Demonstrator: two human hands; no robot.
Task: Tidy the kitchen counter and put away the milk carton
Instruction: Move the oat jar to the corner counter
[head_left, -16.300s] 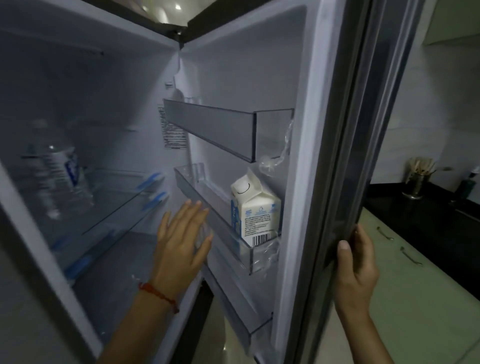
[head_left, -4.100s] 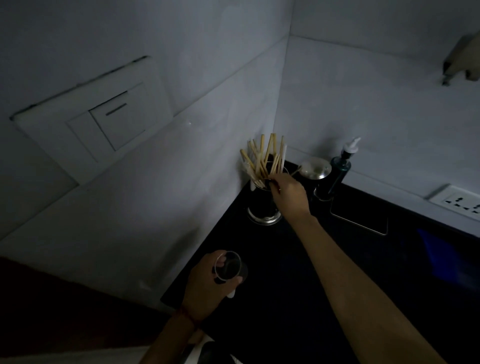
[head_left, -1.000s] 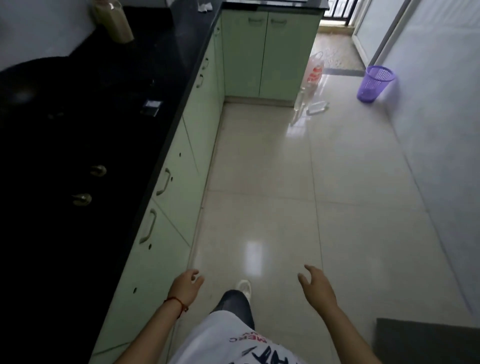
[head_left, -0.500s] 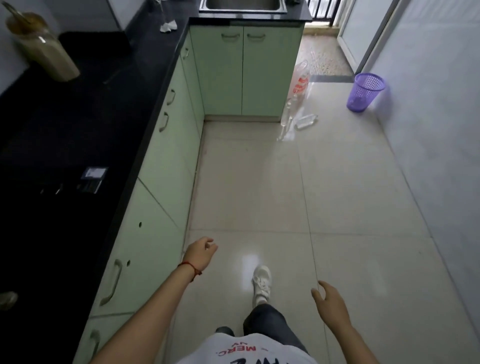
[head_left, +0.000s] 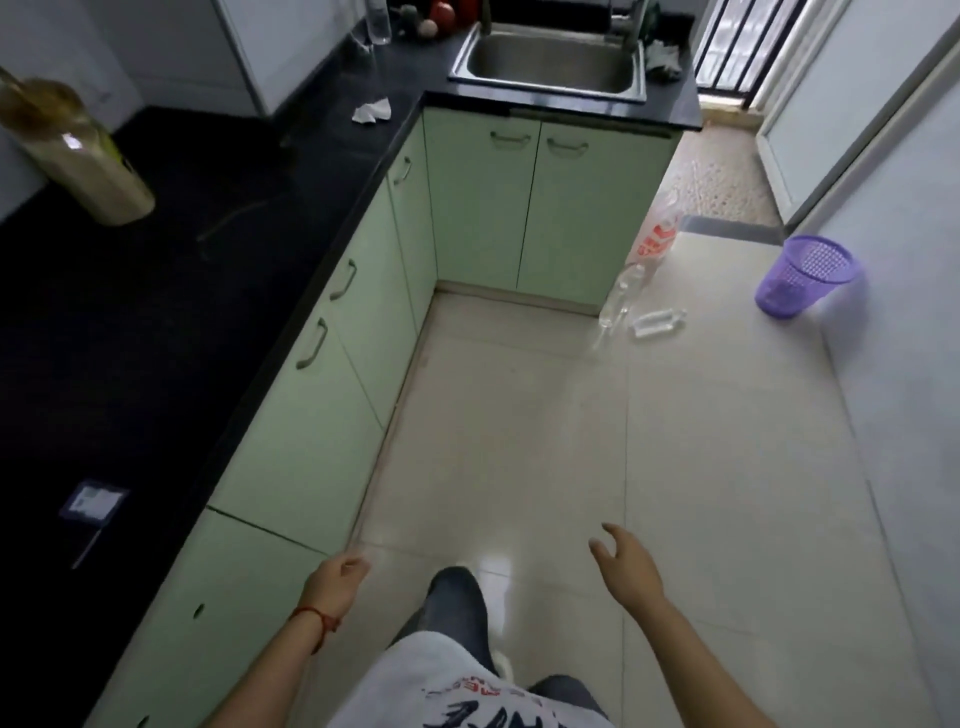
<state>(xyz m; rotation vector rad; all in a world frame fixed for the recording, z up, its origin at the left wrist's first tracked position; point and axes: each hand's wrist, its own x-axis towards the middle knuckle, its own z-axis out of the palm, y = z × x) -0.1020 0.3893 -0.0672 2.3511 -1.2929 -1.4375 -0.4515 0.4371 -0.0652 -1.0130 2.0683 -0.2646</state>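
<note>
The black kitchen counter (head_left: 156, 322) runs along the left and turns at the far end toward a steel sink (head_left: 550, 65). A crumpled white tissue (head_left: 372, 111) lies on the counter near the corner. A tall clear glass (head_left: 377, 23) stands at the back left of the sink. My left hand (head_left: 335, 577) hangs low beside the green cabinets, fingers loosely curled, holding nothing. My right hand (head_left: 623, 566) hangs over the floor with relaxed, spread fingers, also empty. No milk carton is in view.
A large jar (head_left: 78, 156) of pale contents stands on the counter at left; a small dark device (head_left: 93, 501) lies nearer. Red items (head_left: 441, 13) sit behind the sink. On the tiled floor stand clear bottles (head_left: 623, 296), a plastic bag (head_left: 657, 234) and a purple basket (head_left: 800, 275).
I have walked forward along the counter; the sink and basket are closer. My left hand has dropped lower and my right hand has swung forward. Both stay empty.
</note>
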